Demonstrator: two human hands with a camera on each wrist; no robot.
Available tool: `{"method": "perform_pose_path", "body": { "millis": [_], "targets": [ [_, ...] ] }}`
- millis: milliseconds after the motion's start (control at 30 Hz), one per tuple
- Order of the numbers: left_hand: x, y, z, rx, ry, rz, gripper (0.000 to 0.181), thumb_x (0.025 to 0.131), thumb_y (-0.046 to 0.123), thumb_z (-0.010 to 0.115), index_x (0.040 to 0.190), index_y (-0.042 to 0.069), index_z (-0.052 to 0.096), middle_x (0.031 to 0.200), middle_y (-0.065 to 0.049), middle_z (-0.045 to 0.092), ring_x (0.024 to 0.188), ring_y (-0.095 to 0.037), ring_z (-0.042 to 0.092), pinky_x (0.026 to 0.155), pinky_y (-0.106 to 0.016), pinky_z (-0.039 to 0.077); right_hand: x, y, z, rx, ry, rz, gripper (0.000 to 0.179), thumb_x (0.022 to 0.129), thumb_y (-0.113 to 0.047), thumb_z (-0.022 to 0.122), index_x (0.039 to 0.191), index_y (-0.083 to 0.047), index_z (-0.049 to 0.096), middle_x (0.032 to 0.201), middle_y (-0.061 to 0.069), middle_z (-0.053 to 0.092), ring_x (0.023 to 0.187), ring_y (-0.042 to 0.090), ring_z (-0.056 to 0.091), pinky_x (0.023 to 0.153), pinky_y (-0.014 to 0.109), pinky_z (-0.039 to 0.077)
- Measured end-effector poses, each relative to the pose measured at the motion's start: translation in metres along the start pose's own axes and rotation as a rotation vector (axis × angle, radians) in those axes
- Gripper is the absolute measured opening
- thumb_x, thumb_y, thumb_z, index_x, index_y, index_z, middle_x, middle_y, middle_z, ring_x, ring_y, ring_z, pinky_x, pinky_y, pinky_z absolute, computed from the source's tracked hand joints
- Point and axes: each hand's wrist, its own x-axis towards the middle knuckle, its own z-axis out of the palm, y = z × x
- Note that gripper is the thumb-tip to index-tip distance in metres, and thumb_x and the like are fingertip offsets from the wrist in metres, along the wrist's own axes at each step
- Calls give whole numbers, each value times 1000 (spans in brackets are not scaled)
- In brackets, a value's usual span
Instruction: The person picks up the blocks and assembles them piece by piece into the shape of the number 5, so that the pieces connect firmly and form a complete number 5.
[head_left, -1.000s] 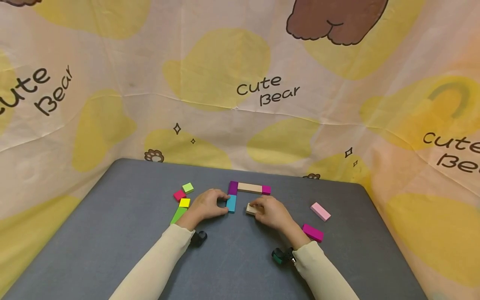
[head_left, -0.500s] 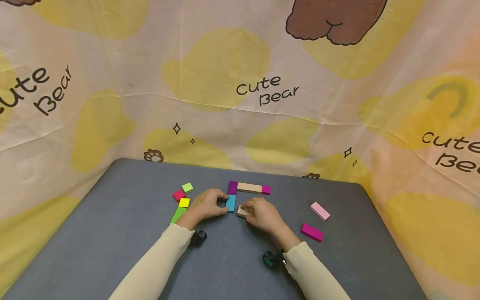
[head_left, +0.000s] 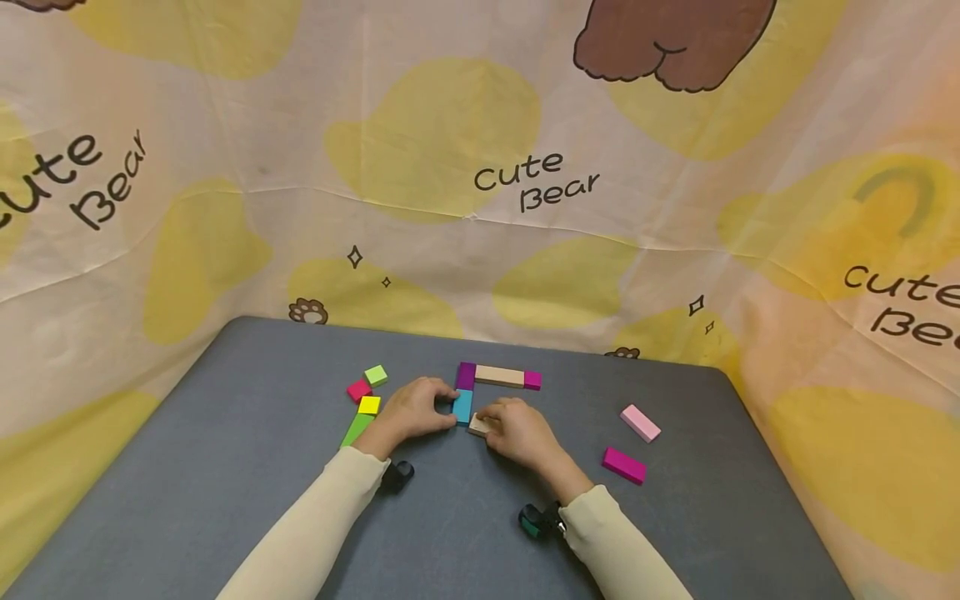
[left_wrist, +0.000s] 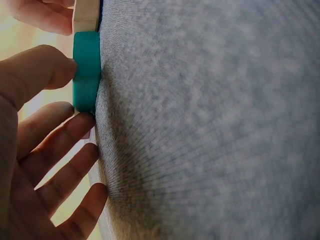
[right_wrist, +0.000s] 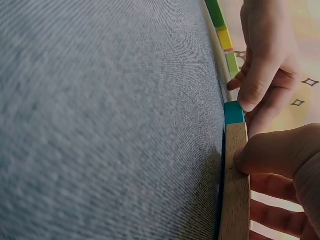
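My left hand [head_left: 412,408] pinches a blue wooden block [head_left: 462,407] between thumb and forefinger, its other fingers spread in the left wrist view. A plain wooden block [head_left: 478,426] lies in the grip of my right hand [head_left: 522,432], thumb on its near side; the hand hides much of it in the head view. In the right wrist view this plain block [right_wrist: 236,195] meets the blue block [right_wrist: 234,113] end to side. Behind the blue one lies a purple block [head_left: 466,376], followed rightward by another plain block [head_left: 500,377] and a small magenta block [head_left: 532,380].
Left of my left hand lie a lime block [head_left: 376,375], a red block [head_left: 359,390], a yellow block [head_left: 369,405] and a green block [head_left: 357,429]. To the right are a pink block [head_left: 640,422] and a magenta block [head_left: 624,466]. Printed cloth hangs behind the grey table [head_left: 187,467].
My right hand has slid the plain block leftward, up to the near end of the blue block. My left hand has stayed in place on the blue block.
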Motion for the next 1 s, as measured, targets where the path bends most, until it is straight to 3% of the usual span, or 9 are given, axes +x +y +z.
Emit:
{"method": "perform_pose_path", "body": {
  "millis": [500, 700, 1000],
  "targets": [
    [0, 0, 0, -15, 0, -1, 41, 77, 30, 77, 115, 18, 72, 122, -1, 67, 116, -21, 59, 100, -41, 47, 0, -2, 2, 12, 28, 12, 28, 76, -13, 73, 104, -14, 73, 100, 1, 70, 87, 18, 61, 73, 36, 53],
    [0, 1, -1, -20, -1, 0, 41, 77, 30, 78, 115, 17, 72, 119, 0, 68, 115, -21, 59, 99, -41, 47, -4, -1, 1, 7, 46, 10, 33, 78, -26, 73, 109, -16, 72, 101, 0, 67, 83, 15, 55, 68, 32, 48],
    [0, 0, 1, -25, 0, -1, 42, 77, 31, 78, 116, 16, 72, 118, 0, 68, 114, -21, 60, 99, -40, 47, -17, 7, -10, 50, 67, 59, 43, 79, -35, 71, 120, -20, 66, 112, 1, 64, 95, 18, 57, 75, 36, 49]
  ]
}}
